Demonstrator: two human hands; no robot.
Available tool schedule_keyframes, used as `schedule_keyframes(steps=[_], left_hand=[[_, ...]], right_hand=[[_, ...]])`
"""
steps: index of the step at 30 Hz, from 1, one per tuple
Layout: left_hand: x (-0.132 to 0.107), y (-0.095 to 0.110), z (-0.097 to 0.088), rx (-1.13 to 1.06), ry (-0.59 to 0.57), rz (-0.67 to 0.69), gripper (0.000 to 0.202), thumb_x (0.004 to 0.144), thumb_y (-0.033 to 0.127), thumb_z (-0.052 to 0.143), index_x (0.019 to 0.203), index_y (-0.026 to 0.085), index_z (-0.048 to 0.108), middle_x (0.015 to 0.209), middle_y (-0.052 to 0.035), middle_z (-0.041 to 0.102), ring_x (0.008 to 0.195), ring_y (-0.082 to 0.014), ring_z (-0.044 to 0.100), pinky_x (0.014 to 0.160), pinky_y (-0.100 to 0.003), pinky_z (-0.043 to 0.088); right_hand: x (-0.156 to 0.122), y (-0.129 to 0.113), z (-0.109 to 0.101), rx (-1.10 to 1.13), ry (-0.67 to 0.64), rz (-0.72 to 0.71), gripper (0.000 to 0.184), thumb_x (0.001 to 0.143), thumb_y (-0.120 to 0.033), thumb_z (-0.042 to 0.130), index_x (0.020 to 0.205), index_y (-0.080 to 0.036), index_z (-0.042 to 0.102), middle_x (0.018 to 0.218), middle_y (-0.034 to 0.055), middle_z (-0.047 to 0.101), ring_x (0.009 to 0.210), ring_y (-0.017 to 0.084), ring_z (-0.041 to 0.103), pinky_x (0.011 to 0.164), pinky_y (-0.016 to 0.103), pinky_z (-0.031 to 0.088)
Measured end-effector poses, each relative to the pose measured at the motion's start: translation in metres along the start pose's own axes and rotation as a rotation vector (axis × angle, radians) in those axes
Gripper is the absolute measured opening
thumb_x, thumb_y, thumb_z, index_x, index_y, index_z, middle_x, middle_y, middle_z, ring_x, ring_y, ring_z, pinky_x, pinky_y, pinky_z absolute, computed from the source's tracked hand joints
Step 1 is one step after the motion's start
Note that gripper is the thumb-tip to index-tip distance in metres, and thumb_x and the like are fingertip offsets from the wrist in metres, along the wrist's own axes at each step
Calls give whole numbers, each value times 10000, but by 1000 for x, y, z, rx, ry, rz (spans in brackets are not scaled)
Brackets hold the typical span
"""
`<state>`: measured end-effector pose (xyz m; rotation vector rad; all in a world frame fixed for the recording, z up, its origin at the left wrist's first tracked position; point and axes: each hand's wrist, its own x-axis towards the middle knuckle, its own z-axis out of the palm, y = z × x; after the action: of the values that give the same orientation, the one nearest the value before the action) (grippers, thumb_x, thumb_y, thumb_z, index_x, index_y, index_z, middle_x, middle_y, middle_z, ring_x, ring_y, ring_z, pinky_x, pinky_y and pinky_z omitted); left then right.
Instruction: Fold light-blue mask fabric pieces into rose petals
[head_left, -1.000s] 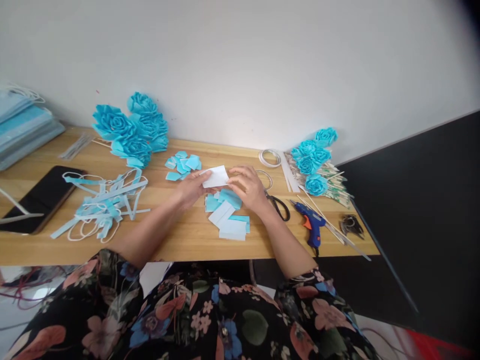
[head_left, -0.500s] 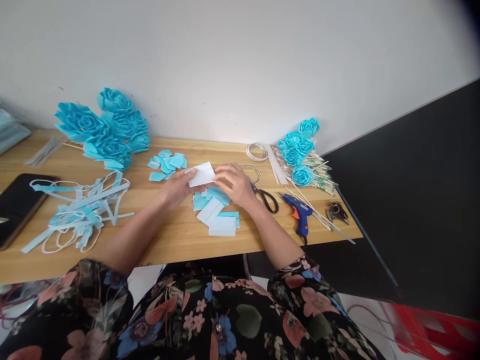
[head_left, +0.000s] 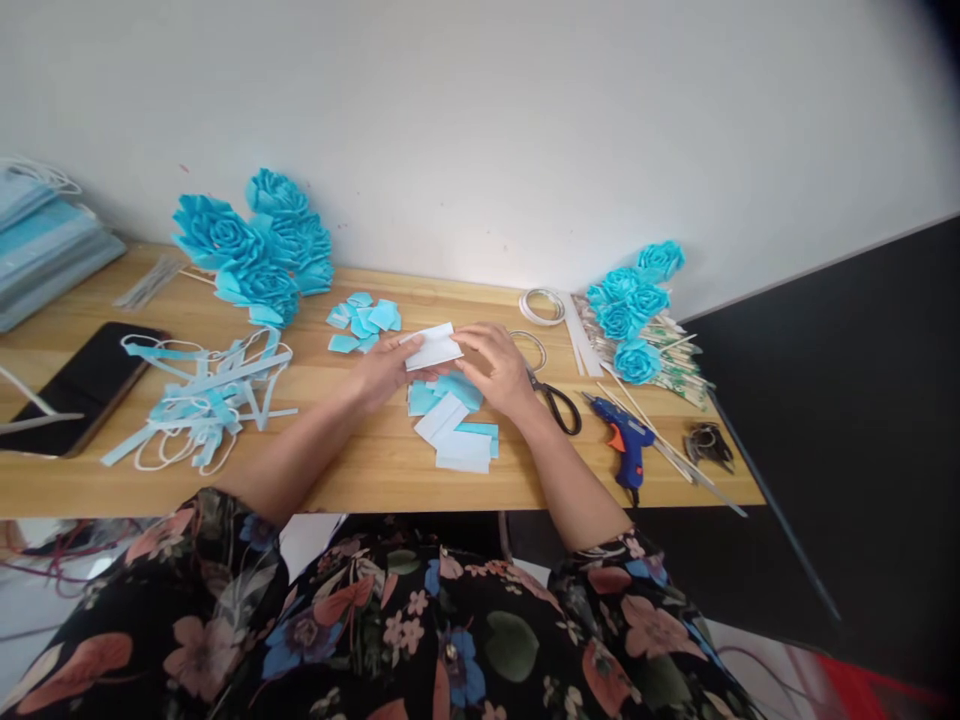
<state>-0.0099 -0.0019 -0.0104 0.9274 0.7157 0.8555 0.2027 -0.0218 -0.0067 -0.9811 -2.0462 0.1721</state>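
My left hand (head_left: 384,372) and my right hand (head_left: 499,366) both pinch a small white rectangular piece (head_left: 432,350), holding it just above the wooden table (head_left: 360,470). Under and in front of the hands lies a loose pile of white and light blue cut rectangles (head_left: 457,432). Beyond my left hand sits a heap of small blue cut squares (head_left: 364,322). Black-handled scissors (head_left: 555,400) lie just right of my right hand.
A blue glue gun (head_left: 627,446), thin sticks (head_left: 660,440) and small blue roses (head_left: 631,312) lie right. Big blue roses (head_left: 252,258) stand back left. Cut mask strips (head_left: 196,400), a phone (head_left: 84,388) and stacked masks (head_left: 46,250) are left. A tape roll (head_left: 541,306) rests by the wall.
Only the camera swings, left and then back right. Both hands keep holding the white piece in the same spot above the pile.
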Motion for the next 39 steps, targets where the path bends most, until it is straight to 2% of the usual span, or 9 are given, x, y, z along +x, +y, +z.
schedule_keyframes(steps=[3, 6, 10, 16, 20, 25, 34, 39], left_hand=[[0, 1, 0, 11, -13, 2, 415, 888, 399, 658, 1137, 68, 684, 955, -163, 762, 811, -231, 731, 736, -335, 571], [-1, 3, 2, 12, -6, -6, 435, 831, 405, 728, 1123, 84, 696, 959, -146, 762, 827, -234, 732, 740, -335, 572], [-1, 3, 5, 41, 15, -8, 493, 687, 313, 858, 1106, 103, 705, 966, -120, 766, 798, -216, 735, 757, -332, 572], [0, -1, 5, 104, 77, 4, 497, 692, 293, 852, 1141, 132, 710, 1006, -108, 767, 829, -224, 747, 839, -392, 587], [1, -4, 3, 112, 62, 1, 531, 695, 308, 847, 1178, 139, 706, 1063, -111, 761, 822, -219, 747, 847, -387, 594], [2, -5, 1, 135, 42, -7, 567, 701, 328, 844, 1216, 145, 695, 1047, -104, 766, 833, -222, 746, 852, -387, 594], [2, -7, -2, 150, 4, -1, 559, 711, 352, 839, 1217, 160, 697, 1012, -92, 769, 827, -206, 741, 829, -355, 591], [0, -4, 3, 94, 9, -3, 570, 697, 384, 850, 1183, 131, 693, 972, -107, 770, 778, -205, 738, 771, -337, 588]], right_hand=[[0, 4, 1, 7, -1, -19, 156, 935, -253, 592, 1048, -279, 696, 1179, 56, 686, 1124, 228, 603, 991, 456, 470], [0, 6, 1, 5, -20, -2, 129, 936, -265, 592, 933, -276, 721, 1159, 48, 692, 1114, 231, 605, 985, 463, 468], [-1, 4, 1, 42, 6, 13, 106, 924, -280, 614, 919, -274, 720, 1152, 50, 695, 1109, 233, 607, 984, 465, 474], [-1, -3, 2, 143, 11, 161, 96, 902, -308, 639, 848, -245, 688, 1140, 59, 712, 1101, 225, 635, 1005, 461, 483], [-3, -5, 6, 303, 6, 349, 111, 857, -332, 663, 844, -223, 671, 1024, 51, 734, 927, 193, 694, 860, 372, 556], [-3, -9, 8, 373, 0, 513, 156, 807, -370, 686, 823, -218, 652, 848, 16, 740, 764, 180, 709, 737, 327, 558], [-3, -8, 10, 440, 24, 556, 170, 788, -368, 696, 814, -214, 630, 781, -1, 709, 721, 162, 686, 689, 303, 539], [-5, -4, 14, 459, 57, 553, 223, 786, -350, 691, 958, -219, 635, 862, 6, 700, 778, 150, 666, 746, 307, 566]])
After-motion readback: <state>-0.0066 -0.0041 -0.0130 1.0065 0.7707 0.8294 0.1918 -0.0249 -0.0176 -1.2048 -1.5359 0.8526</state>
